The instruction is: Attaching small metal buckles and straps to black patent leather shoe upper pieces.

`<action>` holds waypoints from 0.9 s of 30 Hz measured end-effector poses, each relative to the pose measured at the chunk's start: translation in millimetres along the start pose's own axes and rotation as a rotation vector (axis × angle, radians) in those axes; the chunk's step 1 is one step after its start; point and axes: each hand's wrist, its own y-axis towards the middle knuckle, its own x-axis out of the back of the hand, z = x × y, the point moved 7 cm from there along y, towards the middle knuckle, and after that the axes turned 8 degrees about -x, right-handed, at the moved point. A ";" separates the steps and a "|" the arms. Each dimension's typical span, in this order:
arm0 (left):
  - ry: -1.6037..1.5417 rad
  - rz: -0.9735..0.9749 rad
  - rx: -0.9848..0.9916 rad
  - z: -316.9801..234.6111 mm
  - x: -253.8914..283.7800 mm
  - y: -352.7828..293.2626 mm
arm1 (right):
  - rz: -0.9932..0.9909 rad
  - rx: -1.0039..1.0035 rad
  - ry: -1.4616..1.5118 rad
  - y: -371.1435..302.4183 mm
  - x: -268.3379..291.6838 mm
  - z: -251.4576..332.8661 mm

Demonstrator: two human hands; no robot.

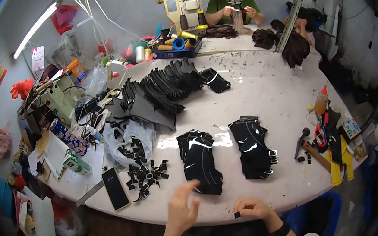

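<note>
My left hand (180,208) is raised over the table's near edge, thumb and fingers apart and slightly blurred, with nothing seen in it. Its fingertips come near the lower left of a stack of shiny black cut pieces (199,163); whether they touch cannot be told. At the table edge my right hand (254,208) pinches a small black tab (238,215) between thumb and fingers. Farther right lies a second black stack (252,150) with silver buckles (273,156) along its right side. Left of my left hand is a loose heap of small black straps (147,178), some with metal bits.
A phone (115,188) and metal ruler (90,193) lie at left, beside a plastic bag (128,141). Black panels (162,88) are piled behind. At right are a hammer (302,142) and a glue bottle (321,100). A person (251,10) works behind a sewing machine (199,0).
</note>
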 end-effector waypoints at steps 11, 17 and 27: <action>0.486 -0.130 0.288 77.0 -41.4 -47.4 | 0.026 0.010 0.022 1.2 -2.7 2.1; 0.577 -0.207 0.234 61.7 -36.3 -41.5 | 0.026 0.009 0.016 1.9 -2.5 3.9; -0.222 -0.145 0.527 80.6 -50.0 -46.6 | 0.021 -0.025 0.044 -0.1 -2.7 -2.7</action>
